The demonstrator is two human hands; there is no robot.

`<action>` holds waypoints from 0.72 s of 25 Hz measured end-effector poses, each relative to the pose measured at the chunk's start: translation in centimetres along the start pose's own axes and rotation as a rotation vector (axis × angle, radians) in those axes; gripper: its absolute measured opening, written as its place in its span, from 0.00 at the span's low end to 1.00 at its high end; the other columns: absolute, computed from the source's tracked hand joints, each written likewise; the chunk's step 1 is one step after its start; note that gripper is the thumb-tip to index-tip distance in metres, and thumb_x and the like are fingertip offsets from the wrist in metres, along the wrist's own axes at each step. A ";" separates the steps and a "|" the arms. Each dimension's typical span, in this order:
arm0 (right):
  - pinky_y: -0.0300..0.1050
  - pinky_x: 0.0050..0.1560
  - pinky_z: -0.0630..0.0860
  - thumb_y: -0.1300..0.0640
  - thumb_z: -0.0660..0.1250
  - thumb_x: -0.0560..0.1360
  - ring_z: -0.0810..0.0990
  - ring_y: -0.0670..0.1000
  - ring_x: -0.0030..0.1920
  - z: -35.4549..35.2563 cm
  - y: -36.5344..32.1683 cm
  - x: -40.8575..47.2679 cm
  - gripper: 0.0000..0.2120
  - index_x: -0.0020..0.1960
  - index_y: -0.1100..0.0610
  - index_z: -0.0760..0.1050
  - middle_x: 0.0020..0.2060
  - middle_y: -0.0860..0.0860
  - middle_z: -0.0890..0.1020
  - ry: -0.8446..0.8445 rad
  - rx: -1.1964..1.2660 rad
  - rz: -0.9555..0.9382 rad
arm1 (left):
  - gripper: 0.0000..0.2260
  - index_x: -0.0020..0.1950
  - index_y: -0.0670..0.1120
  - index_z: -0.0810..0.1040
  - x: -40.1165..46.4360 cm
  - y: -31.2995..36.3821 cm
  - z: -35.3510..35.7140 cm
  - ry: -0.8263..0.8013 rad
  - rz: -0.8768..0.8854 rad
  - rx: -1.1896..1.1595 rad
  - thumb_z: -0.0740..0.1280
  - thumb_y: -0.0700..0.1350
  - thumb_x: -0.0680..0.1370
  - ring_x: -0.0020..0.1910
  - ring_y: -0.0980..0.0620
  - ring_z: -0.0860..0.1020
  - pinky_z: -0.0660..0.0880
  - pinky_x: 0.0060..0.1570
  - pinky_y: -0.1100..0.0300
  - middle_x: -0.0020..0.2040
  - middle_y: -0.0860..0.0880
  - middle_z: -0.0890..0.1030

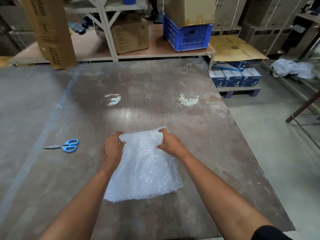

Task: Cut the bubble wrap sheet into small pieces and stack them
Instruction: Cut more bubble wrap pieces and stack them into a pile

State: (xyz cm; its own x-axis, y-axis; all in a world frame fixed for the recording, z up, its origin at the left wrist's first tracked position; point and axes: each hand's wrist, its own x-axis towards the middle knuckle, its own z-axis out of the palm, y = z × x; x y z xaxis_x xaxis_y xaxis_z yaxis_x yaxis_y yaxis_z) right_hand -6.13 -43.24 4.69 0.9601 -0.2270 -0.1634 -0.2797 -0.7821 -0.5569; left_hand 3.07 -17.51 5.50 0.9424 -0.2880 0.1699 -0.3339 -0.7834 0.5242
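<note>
Head view. Clear, crinkled bubble wrap sheet (145, 165) lies flat on the worn grey-brown metal desk (173, 94), near the person's edge of it. It looks folded or layered on itself; whether these are separate cut layers cannot be told. No separate small pieces or stack visible anywhere around the sheet. Blue-handled scissors (63, 146) rest on the desk well to the left of the sheet, untouched. Judgement: cutting not yet begun, or at most an early stage; all stacking remains.

Left hand (112, 148) at the sheet's far left corner, fingers curled over the edge, thumb pressing on top: a grip on the wrap. Right hand (170, 143) at the far right corner, fingers bent round that edge, thumb on the surface, likewise gripping. Both appear to be straightening or folding the sheet.
</note>
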 end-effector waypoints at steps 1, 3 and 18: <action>0.51 0.58 0.75 0.50 0.78 0.77 0.81 0.51 0.52 -0.2 0.1 -0.1 0.33 0.76 0.51 0.66 0.46 0.48 0.82 0.023 0.056 -0.003 | 0.14 0.67 0.45 0.81 0.1 0.0 -0.2 -0.001 0.007 -0.036 0.73 0.40 0.81 0.48 0.48 0.79 0.71 0.49 0.57 0.51 0.44 0.81; 0.45 0.51 0.74 0.54 0.77 0.78 0.80 0.48 0.46 -0.3 0.7 -0.6 0.29 0.75 0.51 0.69 0.43 0.47 0.80 0.045 0.234 0.006 | 0.10 0.63 0.45 0.84 0.3 -0.3 -0.6 -0.004 0.046 -0.103 0.71 0.44 0.83 0.46 0.55 0.77 0.72 0.50 0.58 0.52 0.43 0.81; 0.42 0.50 0.77 0.54 0.80 0.76 0.75 0.50 0.41 -4.6 1.1 -4.0 0.13 0.60 0.46 0.87 0.50 0.45 0.88 -0.040 0.751 -0.105 | 0.09 0.63 0.43 0.84 -4.2 0.8 -5.0 -0.178 0.020 -0.634 0.70 0.42 0.84 0.58 0.56 0.85 0.78 0.61 0.63 0.57 0.51 0.88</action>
State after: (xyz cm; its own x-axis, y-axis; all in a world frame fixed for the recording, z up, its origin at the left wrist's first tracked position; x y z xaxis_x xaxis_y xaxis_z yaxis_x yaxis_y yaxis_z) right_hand -10.25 -45.90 8.52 0.9849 -0.1408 -0.1007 -0.1266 -0.1898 -0.9736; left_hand -1.10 -14.18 9.43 0.9008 -0.4281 0.0725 -0.2247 -0.3168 0.9215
